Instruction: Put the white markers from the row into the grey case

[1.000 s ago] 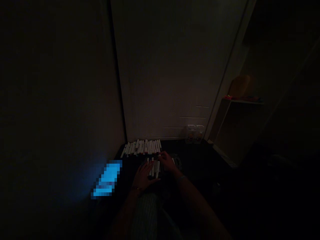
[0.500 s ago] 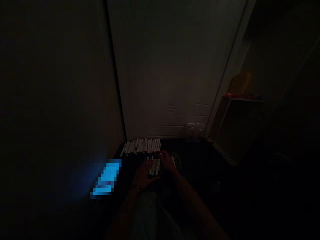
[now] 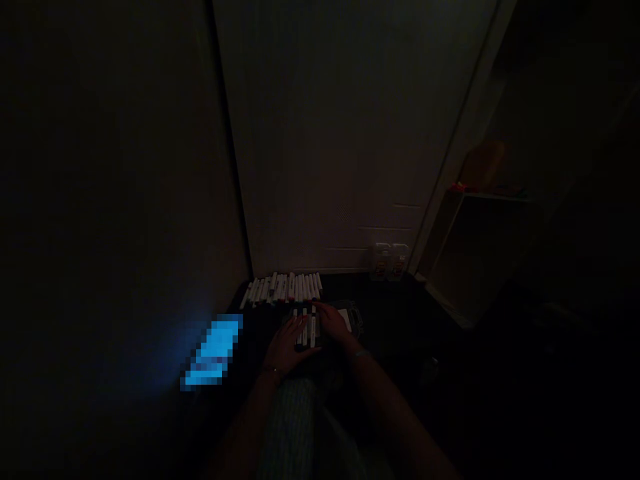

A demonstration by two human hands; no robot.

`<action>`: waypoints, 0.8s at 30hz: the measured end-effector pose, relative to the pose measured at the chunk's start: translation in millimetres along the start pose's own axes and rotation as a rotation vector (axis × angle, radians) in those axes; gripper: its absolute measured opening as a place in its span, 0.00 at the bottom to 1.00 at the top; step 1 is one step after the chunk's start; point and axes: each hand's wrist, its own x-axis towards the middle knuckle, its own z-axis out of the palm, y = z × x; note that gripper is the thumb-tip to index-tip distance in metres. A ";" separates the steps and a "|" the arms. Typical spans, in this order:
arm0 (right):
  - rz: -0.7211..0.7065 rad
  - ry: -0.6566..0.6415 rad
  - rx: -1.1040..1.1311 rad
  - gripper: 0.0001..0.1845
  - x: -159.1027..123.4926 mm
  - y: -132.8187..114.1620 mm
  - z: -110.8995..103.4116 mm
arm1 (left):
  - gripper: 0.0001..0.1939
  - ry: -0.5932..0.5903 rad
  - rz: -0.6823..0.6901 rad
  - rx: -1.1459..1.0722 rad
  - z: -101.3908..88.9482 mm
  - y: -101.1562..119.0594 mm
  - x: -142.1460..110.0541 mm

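Observation:
In the dim light, a clear plastic case point(image 3: 357, 320) lies open on the dark table in front of me. Several white markers point(image 3: 305, 331) lie side by side in it. My left hand point(image 3: 286, 347) rests with its fingers spread over the left-hand markers. My right hand point(image 3: 334, 323) has its fingertips closed at the far end of the rightmost marker point(image 3: 313, 330), which lies lengthwise just beside the others. A pale card or label shows in the case to the right of that hand.
Behind the case, a row of white markers point(image 3: 285, 288) lies along the wall. Two clear cases point(image 3: 390, 262) stand at the back right. A blurred, glowing blue screen point(image 3: 214, 352) is at the left. A shelf unit point(image 3: 450, 253) stands right of the table.
The rightmost marker has gone from slanted to straighter, closer in line with the others. My right hand has moved slightly down and left. My left hand has stayed about where it was.

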 end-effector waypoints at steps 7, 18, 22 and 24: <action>0.010 0.016 0.005 0.20 -2.5 -5.3 -0.8 | 0.40 0.025 0.006 -0.013 1.8 -1.1 -0.3; 0.036 0.014 -0.055 0.21 -6.7 -15.5 -5.5 | 0.38 0.033 -0.011 -0.020 1.2 -0.1 -0.6; 0.024 0.021 -0.050 0.22 -6.9 -12.3 -4.3 | 0.38 0.042 -0.013 -0.024 0.9 1.4 -0.7; 0.010 0.033 -0.028 0.21 -7.1 -11.7 -3.9 | 0.37 0.046 -0.012 -0.025 1.2 1.4 -0.6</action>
